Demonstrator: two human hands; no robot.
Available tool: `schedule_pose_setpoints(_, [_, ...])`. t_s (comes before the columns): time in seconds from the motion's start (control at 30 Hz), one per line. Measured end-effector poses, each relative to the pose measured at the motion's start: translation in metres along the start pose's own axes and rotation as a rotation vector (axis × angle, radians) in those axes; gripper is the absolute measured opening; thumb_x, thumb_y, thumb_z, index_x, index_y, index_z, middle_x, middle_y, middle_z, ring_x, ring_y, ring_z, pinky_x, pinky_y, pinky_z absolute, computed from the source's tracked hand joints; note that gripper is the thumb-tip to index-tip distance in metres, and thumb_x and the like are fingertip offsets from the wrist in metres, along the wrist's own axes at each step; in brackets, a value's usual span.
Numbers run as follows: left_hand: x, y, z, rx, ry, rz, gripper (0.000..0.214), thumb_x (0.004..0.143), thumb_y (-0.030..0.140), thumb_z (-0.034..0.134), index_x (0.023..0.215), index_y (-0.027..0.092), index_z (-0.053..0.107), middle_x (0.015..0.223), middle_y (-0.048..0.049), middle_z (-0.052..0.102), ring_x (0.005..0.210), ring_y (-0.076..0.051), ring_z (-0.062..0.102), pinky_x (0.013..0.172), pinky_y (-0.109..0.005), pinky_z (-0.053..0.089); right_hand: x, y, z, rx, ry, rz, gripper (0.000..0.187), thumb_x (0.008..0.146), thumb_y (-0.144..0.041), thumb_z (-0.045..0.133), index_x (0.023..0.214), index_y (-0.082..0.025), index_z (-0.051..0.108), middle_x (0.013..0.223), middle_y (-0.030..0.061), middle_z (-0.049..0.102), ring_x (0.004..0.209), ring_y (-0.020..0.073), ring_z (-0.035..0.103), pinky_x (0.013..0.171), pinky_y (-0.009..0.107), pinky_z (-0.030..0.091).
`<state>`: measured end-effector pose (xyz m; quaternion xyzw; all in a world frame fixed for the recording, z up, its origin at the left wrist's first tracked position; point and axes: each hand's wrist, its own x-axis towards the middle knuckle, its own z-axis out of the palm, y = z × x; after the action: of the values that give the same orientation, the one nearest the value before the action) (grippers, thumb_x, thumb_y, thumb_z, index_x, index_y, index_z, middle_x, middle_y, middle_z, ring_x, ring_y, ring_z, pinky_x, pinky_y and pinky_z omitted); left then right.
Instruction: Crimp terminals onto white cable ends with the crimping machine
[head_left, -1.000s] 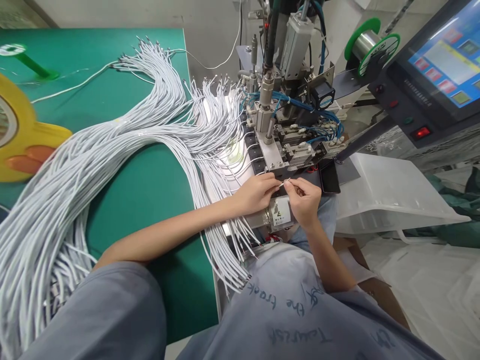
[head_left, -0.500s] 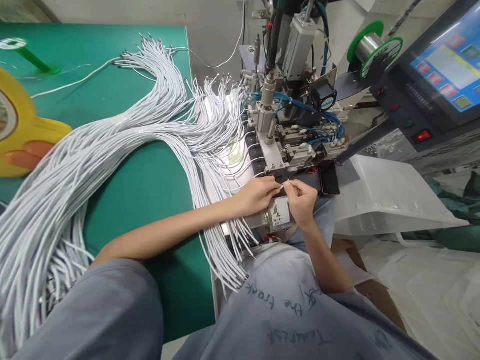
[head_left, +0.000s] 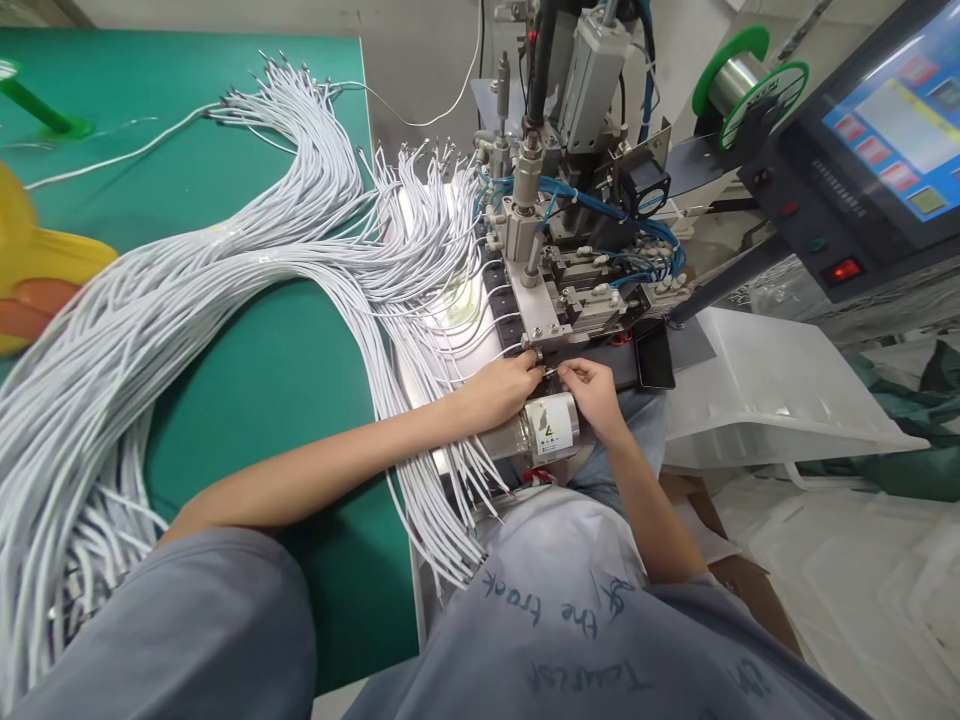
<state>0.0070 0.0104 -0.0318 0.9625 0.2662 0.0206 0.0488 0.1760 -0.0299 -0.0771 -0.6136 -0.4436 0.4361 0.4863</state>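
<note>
Between my two hands, at the near end of the machine, stretches the thin end of a white cable (head_left: 550, 372). My left hand (head_left: 501, 393) is closed round the cable, its fingertips close to the machine's front block. From the other side my right hand (head_left: 595, 392) pinches the cable's tip between thumb and forefinger; the fine wires there are too small to make out. Just below the hands sits a metal cylinder with a white label (head_left: 553, 425). Several more white cables (head_left: 442, 330) lie under and beside my left forearm, some running into the machine (head_left: 536, 290).
A thick bundle of white cables (head_left: 187, 270) crosses the green tabletop (head_left: 247, 400). On the right are a control screen (head_left: 900, 140), a solder wire spool (head_left: 750, 90), a dark phone-like slab (head_left: 655, 355) and a translucent plastic bin (head_left: 787, 390). A yellow object (head_left: 52, 260) stands far left.
My hands have moved slightly apart and a little left, closer to the machine's front block, with the cable end between them. The whole view has shifted slightly.
</note>
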Motion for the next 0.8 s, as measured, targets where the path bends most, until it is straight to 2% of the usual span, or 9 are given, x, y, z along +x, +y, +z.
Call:
schedule_pose_setpoints(0.13, [-0.002, 0.001, -0.001, 0.029, 0.035, 0.010, 0.041, 0.081, 0.003, 0.037, 0.121, 0.007, 0.048, 0.084, -0.0088, 0.057, 0.065, -0.016, 0.060, 0.058, -0.026, 0.048, 0.003, 0.001, 0.000, 0.024, -0.039, 0.001, 0.021, 0.067, -0.036, 0.061, 0.066, -0.015, 0.059, 0.057, -0.0020, 0.055, 0.051, 0.0094, 0.048, 0.052, 0.024, 0.042])
schedule_pose_setpoints(0.27, [-0.001, 0.001, -0.004, 0.067, -0.011, 0.062, 0.034, 0.082, 0.003, 0.039, 0.112, 0.009, 0.054, 0.089, -0.0106, 0.057, 0.075, -0.017, 0.061, 0.063, -0.026, 0.050, 0.004, -0.001, -0.002, 0.018, -0.068, 0.018, 0.021, 0.067, -0.037, 0.061, 0.067, -0.015, 0.060, 0.056, -0.0020, 0.055, 0.051, 0.0101, 0.048, 0.053, 0.025, 0.041])
schedule_pose_setpoints(0.37, [0.000, 0.001, -0.007, 0.116, -0.043, 0.082, 0.034, 0.083, 0.003, 0.039, 0.114, 0.007, 0.052, 0.092, -0.0117, 0.056, 0.081, -0.020, 0.061, 0.064, -0.027, 0.050, 0.004, -0.003, -0.002, -0.003, -0.081, 0.034, 0.021, 0.068, -0.037, 0.060, 0.065, -0.016, 0.059, 0.054, -0.0023, 0.053, 0.050, 0.0103, 0.047, 0.051, 0.025, 0.040])
schedule_pose_setpoints(0.63, [0.000, 0.006, -0.010, 0.221, -0.068, 0.131, 0.034, 0.086, 0.003, 0.031, 0.113, 0.001, 0.052, 0.088, -0.0144, 0.056, 0.074, -0.022, 0.063, 0.059, -0.031, 0.050, 0.010, -0.004, -0.005, -0.058, -0.168, 0.029, 0.022, 0.069, -0.039, 0.058, 0.062, -0.018, 0.054, 0.049, -0.0045, 0.046, 0.047, 0.0097, 0.042, 0.048, 0.024, 0.034])
schedule_pose_setpoints(0.8, [0.000, 0.006, -0.008, 0.262, -0.032, 0.174, 0.035, 0.085, 0.000, 0.030, 0.111, 0.001, 0.053, 0.090, -0.0152, 0.057, 0.072, -0.021, 0.063, 0.058, -0.031, 0.050, 0.010, -0.001, -0.001, -0.008, -0.149, 0.071, 0.024, 0.068, -0.041, 0.059, 0.061, -0.019, 0.051, 0.047, -0.0058, 0.042, 0.045, 0.0088, 0.036, 0.046, 0.024, 0.029])
